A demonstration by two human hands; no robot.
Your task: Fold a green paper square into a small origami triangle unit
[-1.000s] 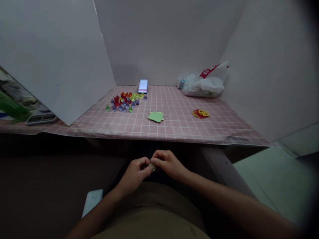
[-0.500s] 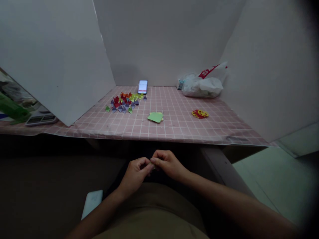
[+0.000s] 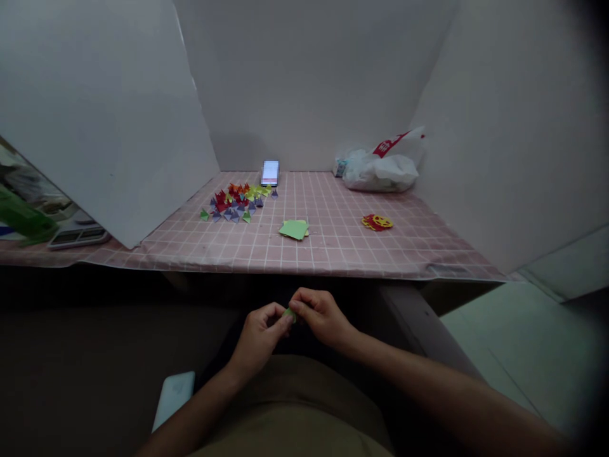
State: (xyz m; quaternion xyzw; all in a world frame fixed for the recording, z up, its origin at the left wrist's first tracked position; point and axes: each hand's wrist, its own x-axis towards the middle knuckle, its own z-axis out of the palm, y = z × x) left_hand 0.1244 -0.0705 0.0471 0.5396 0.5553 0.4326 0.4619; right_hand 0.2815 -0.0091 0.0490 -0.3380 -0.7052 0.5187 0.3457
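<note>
Below the table's front edge, over my lap, my left hand [image 3: 259, 336] and my right hand [image 3: 321, 315] meet fingertip to fingertip. Both are closed in a pinch on a small folded green paper piece [image 3: 288, 313], of which only a sliver shows between the fingers. On the pink checked tablecloth [image 3: 333, 247] lies a small stack of green and yellow paper squares [image 3: 294, 229]. Further back left sits a cluster of several small folded paper pieces [image 3: 236, 202] in red, orange, yellow, purple and green.
A phone [image 3: 269, 172] with a lit screen stands at the back wall. A white plastic bag [image 3: 378, 169] lies at the back right, a red and yellow paper cutout [image 3: 377, 222] in front of it. White boards wall the table. A pale flat device [image 3: 174, 397] rests by my left forearm.
My hands stay together on the green piece, fingers shifting slightly. The view has tilted down a little, so the table appears slightly lower.
</note>
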